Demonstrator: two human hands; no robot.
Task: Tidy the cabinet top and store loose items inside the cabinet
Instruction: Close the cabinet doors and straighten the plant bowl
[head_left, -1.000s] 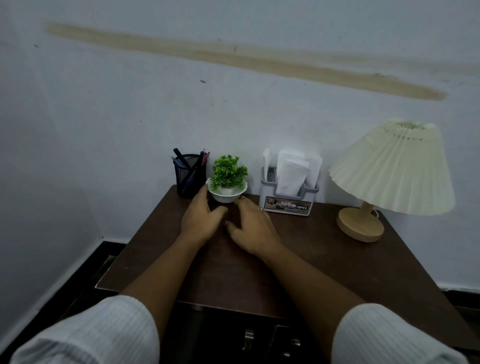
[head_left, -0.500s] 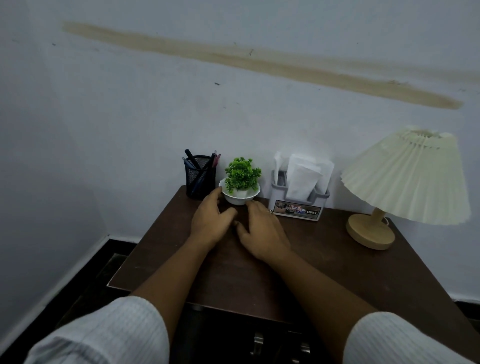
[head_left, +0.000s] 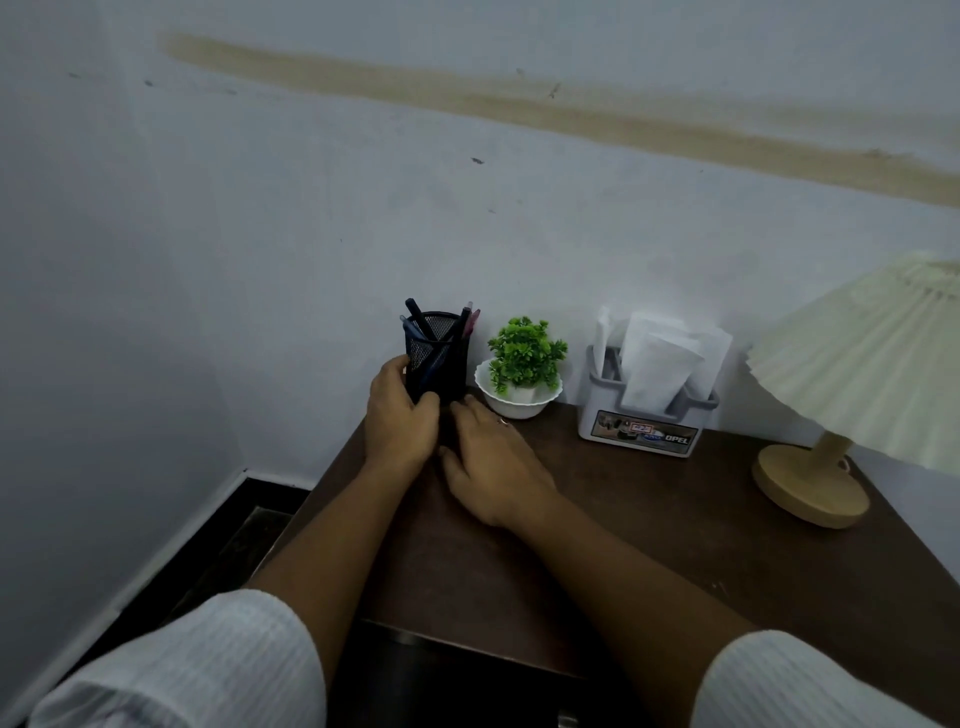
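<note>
The pen holder (head_left: 441, 364), plant (head_left: 524, 353), tissue box (head_left: 644, 431) and lamp (head_left: 857, 374) crowd the wall (head_left: 311, 234); the cabinet top (head_left: 675, 519) lies open before them.

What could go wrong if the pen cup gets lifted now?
1. The left hand grips the pen cup, whose pens lean loose over the rim; tilting it could spill them.
2. The plant bowl stands close beside the cup and the right hand; a nudge might knock it over.
3. The cup is near the left edge of the cabinet top; a slip could send it to the floor.
</note>
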